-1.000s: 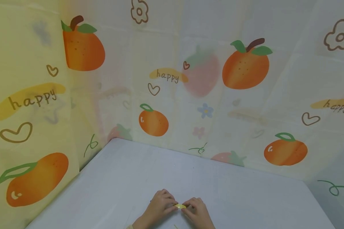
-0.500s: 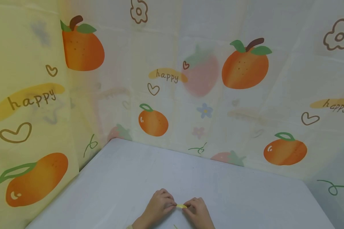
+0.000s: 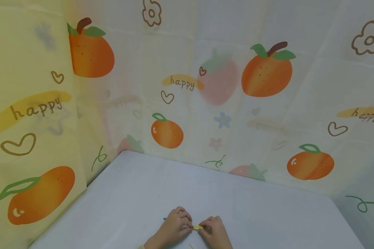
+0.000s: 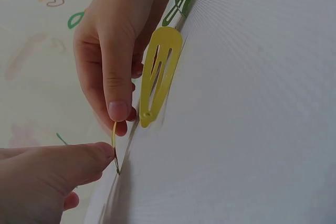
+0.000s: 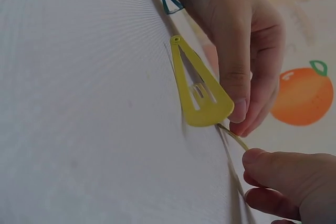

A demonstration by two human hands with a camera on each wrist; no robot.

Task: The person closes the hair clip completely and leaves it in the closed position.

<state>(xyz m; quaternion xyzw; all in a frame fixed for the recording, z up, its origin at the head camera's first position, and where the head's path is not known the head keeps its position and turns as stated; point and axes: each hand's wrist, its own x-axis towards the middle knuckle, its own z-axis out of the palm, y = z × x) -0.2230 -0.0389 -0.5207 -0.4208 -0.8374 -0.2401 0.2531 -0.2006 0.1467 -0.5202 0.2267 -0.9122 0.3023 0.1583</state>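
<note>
Both hands pinch one yellow snap hair clip [image 3: 197, 227] between them, low over the white table in the head view. My left hand [image 3: 176, 223] grips one end with thumb and fingers. At the other end my right hand [image 3: 215, 228] pinches it the same way. From the left wrist the held clip [image 4: 114, 137] shows nearly edge-on, thin and slightly bowed. A second yellow snap clip [image 4: 163, 74] lies on the table beside the hands; the right wrist view shows its broad slotted end [image 5: 207, 114] too.
Past the right hand lies a green snap clip [image 4: 178, 6] on the table. A teal snap clip [image 5: 170, 3] rests beyond the left hand. The white table [image 3: 252, 207] meets a fruit-printed curtain [image 3: 190, 114] at its back and left sides.
The held yellow clip has come slightly down in the head view and turned a little. The left hand has shifted slightly right, and a blue tip shows more beside it.
</note>
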